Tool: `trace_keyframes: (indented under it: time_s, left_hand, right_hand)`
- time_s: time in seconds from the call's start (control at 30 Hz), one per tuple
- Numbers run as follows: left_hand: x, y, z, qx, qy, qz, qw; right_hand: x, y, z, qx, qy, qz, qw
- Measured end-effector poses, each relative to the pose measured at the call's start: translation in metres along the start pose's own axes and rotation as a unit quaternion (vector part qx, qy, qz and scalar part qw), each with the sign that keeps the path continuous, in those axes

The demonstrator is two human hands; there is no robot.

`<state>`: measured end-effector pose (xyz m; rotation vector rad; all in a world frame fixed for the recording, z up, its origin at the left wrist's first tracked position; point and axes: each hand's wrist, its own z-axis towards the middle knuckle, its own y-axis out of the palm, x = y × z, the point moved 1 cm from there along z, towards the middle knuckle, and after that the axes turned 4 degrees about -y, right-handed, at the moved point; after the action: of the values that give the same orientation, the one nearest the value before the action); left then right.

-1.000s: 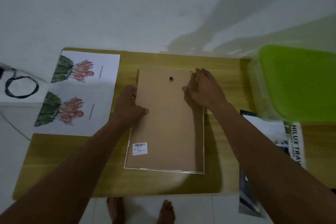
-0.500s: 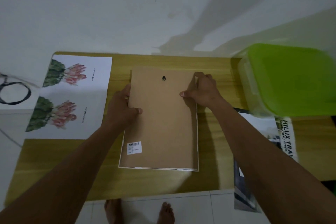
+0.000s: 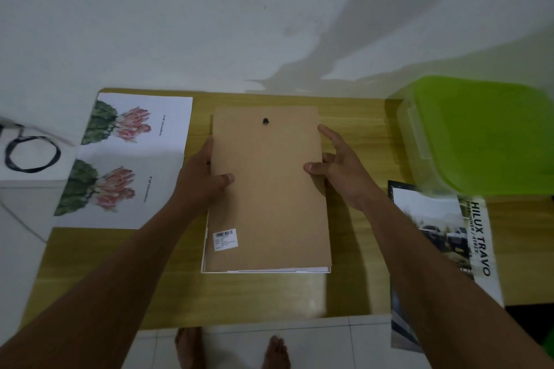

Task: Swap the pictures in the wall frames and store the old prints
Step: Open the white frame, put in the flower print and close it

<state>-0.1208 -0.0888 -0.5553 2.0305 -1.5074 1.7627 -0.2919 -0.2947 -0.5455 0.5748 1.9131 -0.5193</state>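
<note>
Backing (image 3: 269,189) is lying on the white frame (image 3: 263,270) in the middle of the table (image 3: 269,296). Left hand (image 3: 201,177) is gripping its left edge, right hand (image 3: 338,165) is pinching its right edge, thumbs on top.

Car brochure (image 3: 476,237), right side: "HILUX TRAVO" in large dark capitals along the white margin, with a smaller, blurred line beside it that seems to read "PRERUNNER / 4TREX". Brown backing board (image 3: 269,189): white barcode sticker (image 3: 225,239), print too small to read. Flower print sheet (image 3: 129,159): two small caption lines, illegible.
</note>
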Motion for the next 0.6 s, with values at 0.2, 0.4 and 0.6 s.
trace_keyframes:
  time_s: [0.2,0.4,0.6]
  left_hand:
    - [0.000,-0.010,0.001,-0.016,-0.005,0.028,0.999]
    - [0.004,-0.016,0.005,-0.006,0.004,0.086,0.996]
    - [0.010,-0.014,0.001,-0.027,-0.018,0.089,0.996]
  right_hand:
    - [0.012,0.016,-0.016,0.063,-0.004,0.033,0.997]
    - [0.021,0.029,-0.028,0.055,-0.035,-0.046,0.997]
    - [0.016,0.033,-0.034,0.068,-0.039,-0.030,0.996]
